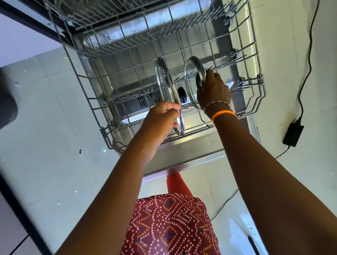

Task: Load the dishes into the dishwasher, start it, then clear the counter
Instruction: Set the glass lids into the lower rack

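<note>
Head view, looking down past both arms; lower rack of the dishwasher pulled out over the open door; upper rack above it at top of view.

Left hand curls round the near rim of the left glass lid; lid stands on edge among the tines, roughly upright, its black knob facing right.

Right hand grips the right glass lid at its right rim, fingers wrapped over the edge; this lid also stands on edge in the rack, just beside the first, apart from it; knob sits between the two lids.

Right wrist carries an orange band and a beaded bracelet.

Floor right of the door: black power adapter with cable running up and away; tiled floor on both sides.
</note>
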